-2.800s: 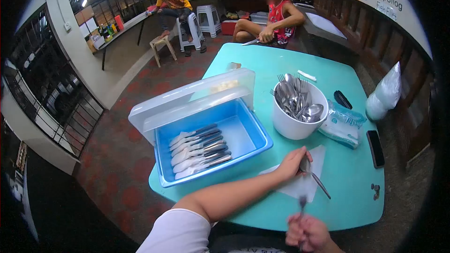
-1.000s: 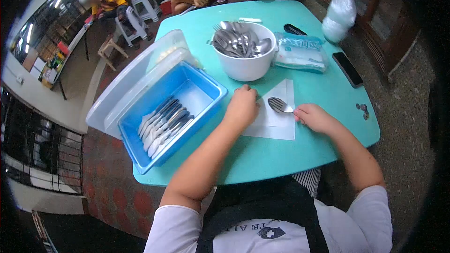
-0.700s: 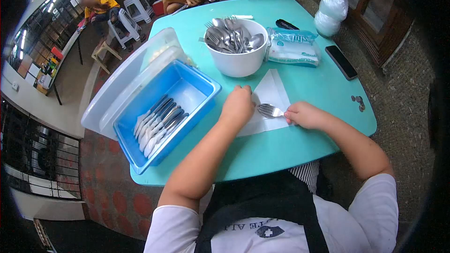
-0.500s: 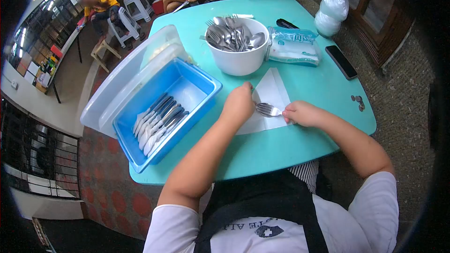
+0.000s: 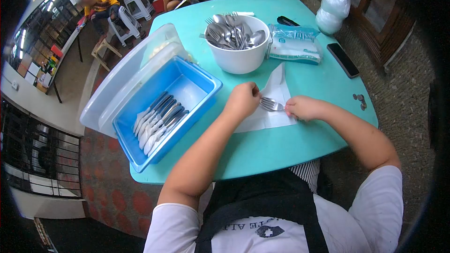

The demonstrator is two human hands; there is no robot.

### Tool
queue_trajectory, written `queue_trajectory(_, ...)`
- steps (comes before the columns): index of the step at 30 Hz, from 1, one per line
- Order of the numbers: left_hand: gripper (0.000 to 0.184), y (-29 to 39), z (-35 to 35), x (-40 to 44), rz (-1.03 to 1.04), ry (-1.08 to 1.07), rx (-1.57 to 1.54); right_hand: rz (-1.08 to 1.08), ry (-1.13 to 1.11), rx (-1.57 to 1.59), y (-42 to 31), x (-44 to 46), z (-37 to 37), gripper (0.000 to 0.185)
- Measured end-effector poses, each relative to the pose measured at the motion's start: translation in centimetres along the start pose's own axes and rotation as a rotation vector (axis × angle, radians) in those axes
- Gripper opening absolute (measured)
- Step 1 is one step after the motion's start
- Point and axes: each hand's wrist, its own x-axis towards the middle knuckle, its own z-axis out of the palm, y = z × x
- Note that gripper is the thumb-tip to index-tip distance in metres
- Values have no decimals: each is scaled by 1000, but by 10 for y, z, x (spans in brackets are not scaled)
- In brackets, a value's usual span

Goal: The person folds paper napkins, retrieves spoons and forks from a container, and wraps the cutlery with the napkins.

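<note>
A white paper napkin [image 5: 262, 122] lies spread on the turquoise table in front of me, its far corner raised and folding over. On it rests a metal fork [image 5: 271, 104], tines toward the left. My right hand [image 5: 303, 107] is closed in a pinch around the fork's handle end, which the fingers hide. Opposite, my left hand [image 5: 244, 98] has its fingers pinched together on the napkin's left edge, close to the tines. Whether a second utensil lies under the fork I cannot tell.
A blue tub [image 5: 197, 77] on the left holds several wrapped utensils [image 5: 157, 124], beside a clear lid [image 5: 126, 79]. Behind the napkin stand a white bucket of cutlery [image 5: 238, 58] and a napkin pack [image 5: 295, 47]. A phone [image 5: 342, 61] and coins [image 5: 361, 100] lie right. Two people sit beyond.
Both hands have shifted slightly right with the fork. The napkin's far corner has lifted and narrowed as the left hand pulls its edge inward.
</note>
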Motion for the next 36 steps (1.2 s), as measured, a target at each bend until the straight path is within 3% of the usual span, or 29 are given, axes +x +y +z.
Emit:
queue_trajectory(20, 18, 14, 10, -4, 31, -33, -63, 188, -47, 179, -8, -12, -1, 32)
queue_trajectory(23, 21, 14, 14, -1, 18, -25, -41, 114, -41, 87, -1, -8, 1, 33)
queue_trajectory(24, 24, 11, 17, -2, 30, -18, -45, -31, -33, -59, 12, -2, 3, 32)
queue_trajectory(26, 31, 3, 19, 1, 26, -34, 15, -32, -20, -78, 12, -1, 2, 31)
queue_trajectory(27, 29, -2, 22, 2, 34, 4, -8, 116, -24, 57, 2, -7, 2, 32)
queue_trajectory(30, 20, -1, 16, -3, 20, 16, 97, 69, 47, 25, 8, -4, 7, 33)
queue_trajectory(36, 19, -4, 18, -2, 15, -9, 25, -16, 233, -50, 0, -19, 19, 29)
